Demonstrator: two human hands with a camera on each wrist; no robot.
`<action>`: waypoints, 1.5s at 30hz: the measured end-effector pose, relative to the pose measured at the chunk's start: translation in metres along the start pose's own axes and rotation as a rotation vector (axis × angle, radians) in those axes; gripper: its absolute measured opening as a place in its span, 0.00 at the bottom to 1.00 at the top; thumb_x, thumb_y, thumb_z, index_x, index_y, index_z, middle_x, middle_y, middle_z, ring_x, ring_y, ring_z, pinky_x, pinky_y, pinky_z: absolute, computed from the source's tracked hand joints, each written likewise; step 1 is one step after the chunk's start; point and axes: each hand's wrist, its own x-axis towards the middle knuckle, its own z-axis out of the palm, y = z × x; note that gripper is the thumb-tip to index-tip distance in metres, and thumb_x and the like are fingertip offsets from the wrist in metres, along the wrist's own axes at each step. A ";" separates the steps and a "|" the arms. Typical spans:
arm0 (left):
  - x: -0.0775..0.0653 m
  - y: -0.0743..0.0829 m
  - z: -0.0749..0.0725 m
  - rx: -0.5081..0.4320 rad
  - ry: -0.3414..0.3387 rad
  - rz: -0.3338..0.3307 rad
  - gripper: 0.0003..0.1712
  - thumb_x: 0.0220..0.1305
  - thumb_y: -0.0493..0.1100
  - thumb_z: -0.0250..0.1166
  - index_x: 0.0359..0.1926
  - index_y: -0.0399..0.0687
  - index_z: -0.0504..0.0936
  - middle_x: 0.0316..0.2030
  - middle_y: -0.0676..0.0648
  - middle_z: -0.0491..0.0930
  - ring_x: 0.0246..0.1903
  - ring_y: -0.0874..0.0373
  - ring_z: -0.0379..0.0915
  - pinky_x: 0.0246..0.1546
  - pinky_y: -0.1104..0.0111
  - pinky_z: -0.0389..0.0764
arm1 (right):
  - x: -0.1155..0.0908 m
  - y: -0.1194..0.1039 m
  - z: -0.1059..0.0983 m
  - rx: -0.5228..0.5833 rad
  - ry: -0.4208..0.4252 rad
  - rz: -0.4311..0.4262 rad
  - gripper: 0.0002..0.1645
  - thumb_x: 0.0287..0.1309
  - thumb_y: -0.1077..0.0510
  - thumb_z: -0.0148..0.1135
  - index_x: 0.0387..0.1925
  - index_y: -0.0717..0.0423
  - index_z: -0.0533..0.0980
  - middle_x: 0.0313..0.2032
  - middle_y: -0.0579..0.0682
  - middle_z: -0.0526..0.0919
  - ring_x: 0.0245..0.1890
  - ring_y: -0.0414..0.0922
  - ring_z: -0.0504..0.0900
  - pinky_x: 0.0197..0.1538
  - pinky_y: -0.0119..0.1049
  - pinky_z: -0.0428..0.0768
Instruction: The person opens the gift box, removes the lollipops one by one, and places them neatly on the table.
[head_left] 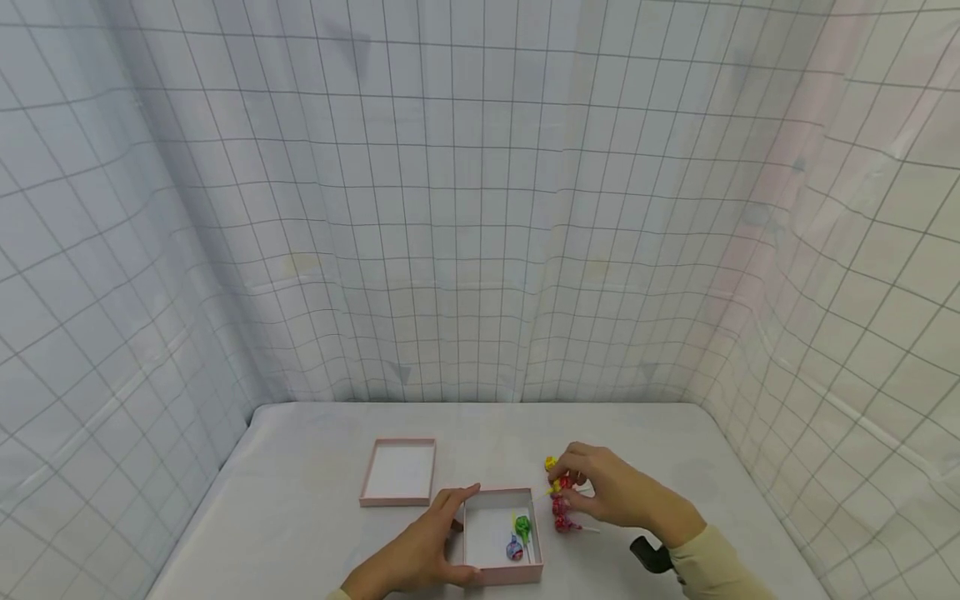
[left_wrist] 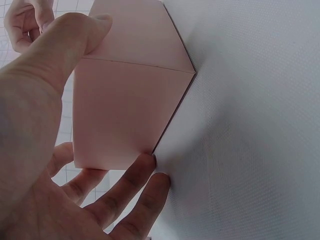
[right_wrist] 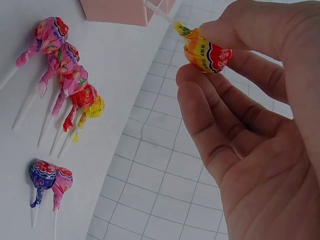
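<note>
My left hand [head_left: 423,546] grips a shallow pink box [head_left: 510,575] at its left side, with the thumb on the near wall and the fingers along the left wall. Inside the white-lined box lie a green lollipop [head_left: 522,527] and a blue lollipop [head_left: 514,548]. To the right of the box, my right hand [head_left: 611,492] pinches a yellow-and-red wrapped lollipop [right_wrist: 207,55] by its head, between thumb and fingers. Its white stick points toward the box in the right wrist view. Below that hand, a row of pink lollipops [right_wrist: 74,80] lies on the table.
A shallow pink lid [head_left: 395,502] with a white inside lies behind and left of the box. At the row's end are a red lollipop [right_wrist: 86,95] and a yellow one [right_wrist: 95,108]. A purple-blue lollipop [right_wrist: 42,175] lies apart, beside another pink one.
</note>
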 end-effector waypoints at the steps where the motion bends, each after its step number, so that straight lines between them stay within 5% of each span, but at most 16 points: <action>1: 0.000 0.000 0.000 0.000 0.000 0.001 0.71 0.60 0.54 0.93 0.93 0.49 0.58 0.81 0.39 0.69 0.61 0.50 0.83 0.59 0.58 0.90 | 0.000 0.001 -0.001 -0.003 0.002 0.003 0.12 0.73 0.64 0.78 0.55 0.53 0.90 0.50 0.42 0.90 0.48 0.32 0.85 0.51 0.35 0.92; 12: 0.000 -0.003 -0.001 0.001 0.001 0.025 0.71 0.61 0.55 0.92 0.93 0.48 0.57 0.80 0.39 0.69 0.61 0.50 0.82 0.59 0.60 0.90 | -0.009 0.007 -0.009 -0.019 0.043 0.052 0.14 0.73 0.65 0.78 0.55 0.49 0.90 0.50 0.44 0.90 0.43 0.27 0.81 0.46 0.32 0.90; 37: 0.000 -0.003 -0.003 -0.010 -0.005 0.026 0.72 0.61 0.56 0.92 0.93 0.48 0.57 0.81 0.38 0.68 0.61 0.49 0.82 0.59 0.59 0.90 | -0.025 0.024 -0.018 -0.024 0.151 -0.055 0.17 0.69 0.70 0.78 0.54 0.51 0.89 0.45 0.44 0.90 0.38 0.37 0.85 0.41 0.35 0.90; 45: 0.001 -0.003 -0.003 -0.013 -0.006 0.017 0.72 0.61 0.56 0.92 0.94 0.49 0.57 0.81 0.38 0.68 0.62 0.48 0.82 0.60 0.55 0.90 | -0.028 0.033 -0.016 -0.034 0.168 -0.054 0.18 0.66 0.71 0.80 0.51 0.50 0.87 0.44 0.43 0.92 0.41 0.28 0.83 0.43 0.35 0.91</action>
